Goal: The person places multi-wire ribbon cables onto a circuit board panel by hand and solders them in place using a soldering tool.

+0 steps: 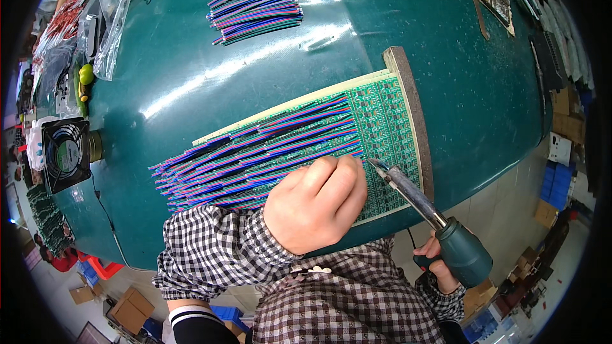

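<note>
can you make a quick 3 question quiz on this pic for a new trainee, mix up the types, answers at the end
1. Which hand holds the green-handled soldering tool?

2. True or false: coloured wires cover every part of the green circuit panel.

3. Multiple choice: where does the separate wire pile lie?
A) Inside a clear plastic bag
B) On the green tabletop, beyond the panel
C) On top of a fan

Key
1. The right hand.
2. False: the panel's right-hand part shows no wires over it.
3. B
</note>
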Available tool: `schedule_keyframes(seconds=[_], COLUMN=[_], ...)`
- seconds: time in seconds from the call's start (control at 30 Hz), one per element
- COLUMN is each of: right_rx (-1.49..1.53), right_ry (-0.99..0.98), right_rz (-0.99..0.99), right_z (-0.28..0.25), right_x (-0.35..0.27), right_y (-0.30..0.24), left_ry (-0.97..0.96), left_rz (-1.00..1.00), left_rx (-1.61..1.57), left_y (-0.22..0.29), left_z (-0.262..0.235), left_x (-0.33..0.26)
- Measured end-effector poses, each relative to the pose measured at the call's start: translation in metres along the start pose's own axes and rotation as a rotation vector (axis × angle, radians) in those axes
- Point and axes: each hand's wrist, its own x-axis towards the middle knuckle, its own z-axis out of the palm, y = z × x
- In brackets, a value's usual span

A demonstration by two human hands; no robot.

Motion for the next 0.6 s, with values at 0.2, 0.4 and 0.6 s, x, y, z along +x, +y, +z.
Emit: schedule_keyframes(seconds=[0.2, 0.4, 0.6], right_rx=[-0.006, 0.022, -0.175], right_ry=[-0.006, -0.006, -0.191], right_rz=[0.01, 0.006, -0.016], right_z=[-0.001, 0.0, -0.028], right_x=[0.0, 0.0, -0.013], right_y=[0.0, 0.001, 0.025], left_ry=[0.015, 0.031, 0.04], left_rz=[0.005, 0.007, 0.005], left_rx=[0.01, 0.013, 0.029], left_y=[0.001, 0.002, 0.002], left_z=[0.001, 0.003, 0.003], left_x=[0.0, 0.0, -0.001])
